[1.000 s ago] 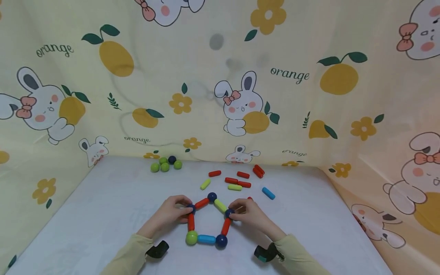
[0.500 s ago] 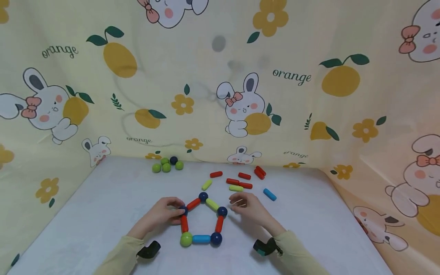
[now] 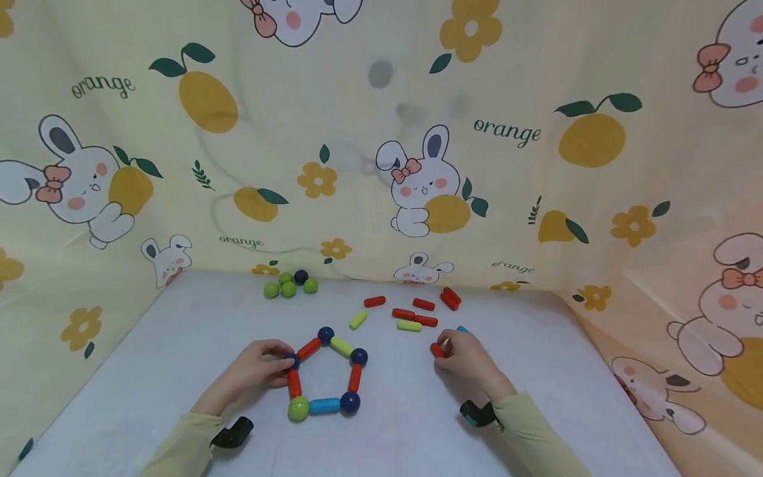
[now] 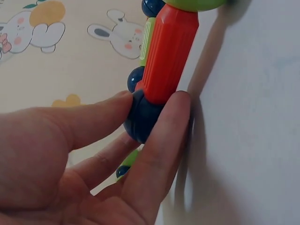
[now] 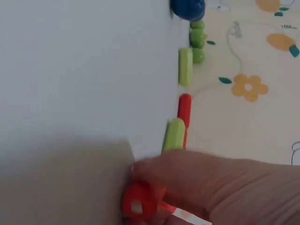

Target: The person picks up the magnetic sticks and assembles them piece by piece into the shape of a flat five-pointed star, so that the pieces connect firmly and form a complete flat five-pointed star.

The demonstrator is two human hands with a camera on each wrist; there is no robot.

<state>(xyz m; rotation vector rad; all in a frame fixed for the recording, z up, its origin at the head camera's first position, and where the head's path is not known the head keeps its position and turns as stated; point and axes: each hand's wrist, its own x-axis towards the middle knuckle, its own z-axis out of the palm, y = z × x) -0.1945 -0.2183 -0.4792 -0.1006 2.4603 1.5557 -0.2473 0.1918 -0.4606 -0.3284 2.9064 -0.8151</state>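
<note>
A five-sided ring of magnetic building sticks and balls lies on the white table, its near side a blue stick (image 3: 324, 405) between a green ball (image 3: 298, 409) and a dark blue ball (image 3: 350, 403). My left hand (image 3: 262, 363) pinches the dark blue ball (image 4: 143, 117) at the ring's left corner between thumb and fingers, where a red stick (image 4: 171, 54) joins it. To the right, apart from the ring, my right hand (image 3: 467, 358) holds a loose red stick (image 3: 437, 350) by its sides; the stick's round end (image 5: 139, 201) faces the right wrist camera.
Loose red sticks (image 3: 403, 313) and lime sticks (image 3: 408, 326) lie behind the ring, toward the back right. A blue stick (image 3: 461, 328) is mostly hidden behind my right hand. Several green balls (image 3: 289, 289) and one dark blue ball (image 3: 301, 277) sit at the back left, near the printed cloth.
My right hand has let go of the ring's right corner ball, moved right and taken hold of a red stick. My left hand has slid the ring leftward.
</note>
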